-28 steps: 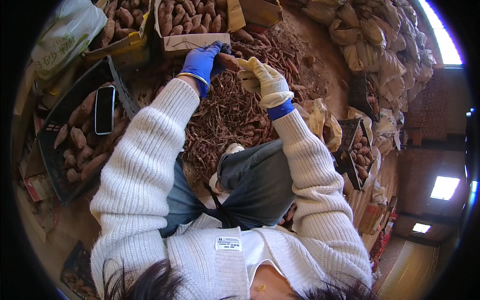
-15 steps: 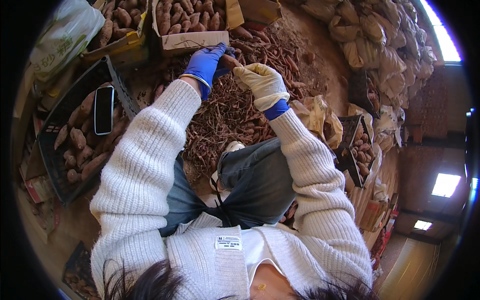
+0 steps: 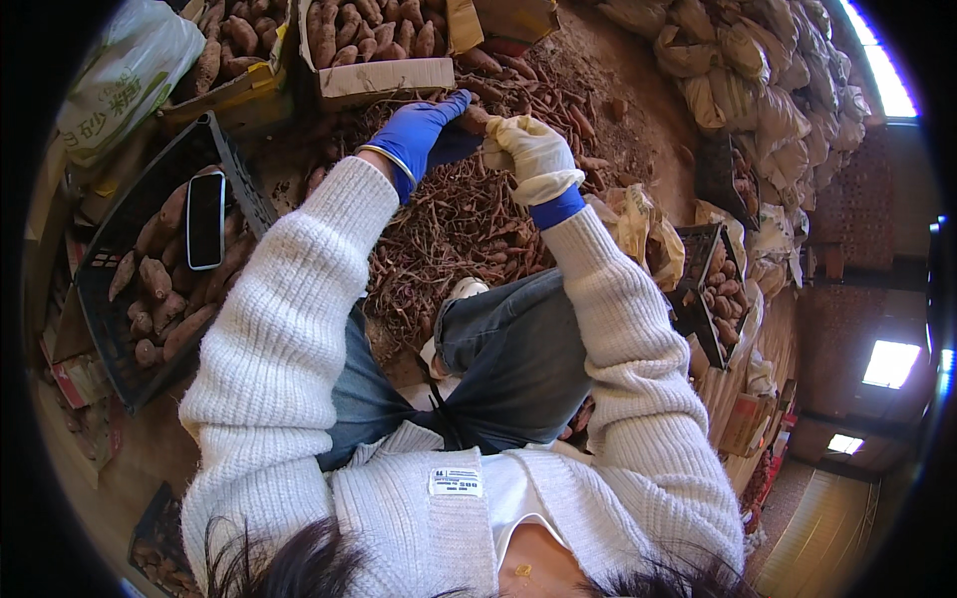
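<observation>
My left hand (image 3: 419,135) in a blue glove is closed round a brown sweet potato (image 3: 473,119), above a heap of thin roots and small tubers (image 3: 439,249). My right hand (image 3: 523,149), in a cream glove over a blue one, is closed at the right end of that sweet potato, its fingertips curled in; some of its fingers hide what they grip. Just beyond my hands stands an open cardboard box (image 3: 389,75) of sweet potatoes.
At left are a black crate (image 3: 120,339) of sweet potatoes with a phone (image 3: 205,221) on top, a white plastic bag (image 3: 120,90) and another box (image 3: 244,95). At right are paper wrappings (image 3: 643,234), black crates (image 3: 703,324) and stacked sacks (image 3: 758,110).
My left hand has shifted slightly up and right with the sweet potato. My right hand's fingers have curled more tightly at the tuber's end, and that hand has moved a little.
</observation>
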A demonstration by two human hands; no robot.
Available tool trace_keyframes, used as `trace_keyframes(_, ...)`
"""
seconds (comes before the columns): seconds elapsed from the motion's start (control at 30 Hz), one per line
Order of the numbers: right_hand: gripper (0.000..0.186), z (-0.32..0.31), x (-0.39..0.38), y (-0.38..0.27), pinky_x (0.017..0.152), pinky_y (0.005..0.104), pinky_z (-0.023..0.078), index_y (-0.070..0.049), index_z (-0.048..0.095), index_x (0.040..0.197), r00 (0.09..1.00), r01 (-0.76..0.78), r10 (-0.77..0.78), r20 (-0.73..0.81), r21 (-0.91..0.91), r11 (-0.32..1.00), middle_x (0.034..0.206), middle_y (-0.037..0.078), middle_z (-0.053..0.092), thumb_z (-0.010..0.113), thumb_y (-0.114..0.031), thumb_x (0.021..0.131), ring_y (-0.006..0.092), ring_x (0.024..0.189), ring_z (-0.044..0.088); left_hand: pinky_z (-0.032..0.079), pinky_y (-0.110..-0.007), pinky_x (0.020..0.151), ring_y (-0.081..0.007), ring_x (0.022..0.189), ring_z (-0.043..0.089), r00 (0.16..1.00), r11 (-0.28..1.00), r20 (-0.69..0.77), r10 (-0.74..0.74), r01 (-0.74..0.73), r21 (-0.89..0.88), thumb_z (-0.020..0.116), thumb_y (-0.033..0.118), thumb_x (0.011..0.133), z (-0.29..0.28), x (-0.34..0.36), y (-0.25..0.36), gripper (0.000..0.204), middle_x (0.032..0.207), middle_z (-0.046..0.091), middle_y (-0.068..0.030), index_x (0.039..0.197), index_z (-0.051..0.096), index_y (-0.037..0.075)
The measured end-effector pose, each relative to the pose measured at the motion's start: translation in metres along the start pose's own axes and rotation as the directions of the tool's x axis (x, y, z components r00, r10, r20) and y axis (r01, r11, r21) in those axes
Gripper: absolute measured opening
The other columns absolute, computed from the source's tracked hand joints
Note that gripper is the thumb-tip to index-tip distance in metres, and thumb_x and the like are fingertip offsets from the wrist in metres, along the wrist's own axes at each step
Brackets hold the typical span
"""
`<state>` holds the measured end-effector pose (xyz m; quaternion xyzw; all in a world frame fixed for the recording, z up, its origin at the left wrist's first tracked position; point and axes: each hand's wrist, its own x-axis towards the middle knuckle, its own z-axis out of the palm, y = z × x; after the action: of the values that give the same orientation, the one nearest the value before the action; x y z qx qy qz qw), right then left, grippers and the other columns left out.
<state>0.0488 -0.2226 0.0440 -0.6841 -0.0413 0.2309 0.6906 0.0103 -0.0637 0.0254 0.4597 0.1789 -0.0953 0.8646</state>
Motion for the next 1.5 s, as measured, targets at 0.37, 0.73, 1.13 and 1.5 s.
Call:
trace_keyframes(0.37,0.015,-0.012,0.011,-0.006,0.046,0.0210,0.044,0.001,0.061,0.093,0.995,-0.041,0.075,-0.069,0.403,0.914,0.068,0.004,0.057,0.061,-0.014,0.087,0.0104,0.055,0.052,0.049,-0.035,0.089,-0.0229,0.094,0.062,0.995,0.975,-0.048,0.085,-0.093,-0.203,0.049,0.022,0.095,-0.010,0.012,0.002,0.025,0.096,0.066,-0.0119,0.101,0.062,0.001)
trace_keyframes(0.73,0.029,-0.007,0.008,0.000,0.061,0.0185,0.048,-0.003,0.067,0.099,0.897,0.412,-0.442,-0.017,-0.332,0.849,0.081,0.003,0.066,0.074,-0.022,0.078,0.0095,0.067,0.059,0.047,-0.037,0.095,-0.0251,0.101,0.060,0.993,0.947,0.074,0.089,-0.061,-0.316,0.044,0.016,0.096,-0.003,0.011,0.000,0.027,0.106,0.062,-0.0159,0.109,0.057,-0.004)
trace_keyframes(1.13,0.023,-0.017,0.017,0.012,0.044,0.0232,0.037,-0.001,0.064,0.064,0.745,0.465,-0.666,-0.033,-0.690,0.555,0.050,0.004,0.055,0.074,-0.018,0.076,0.0041,0.047,0.041,0.049,-0.031,0.090,-0.0207,0.099,0.060,0.969,0.981,0.190,0.158,-0.132,-0.140,0.046,0.014,0.095,-0.003,0.009,-0.006,0.024,0.106,0.063,-0.0110,0.111,0.059,0.001)
trace_keyframes(1.5,0.032,-0.003,0.000,-0.002,0.068,0.0272,0.051,0.000,0.068,0.096,0.743,0.542,-0.653,0.143,-0.701,0.463,0.082,0.011,0.067,0.075,-0.021,0.074,0.0170,0.072,0.064,0.050,-0.027,0.088,-0.0154,0.096,0.060,0.984,0.970,0.090,0.153,-0.167,0.179,0.055,0.020,0.092,0.001,0.010,-0.013,0.029,0.108,0.062,-0.0065,0.117,0.058,0.007)
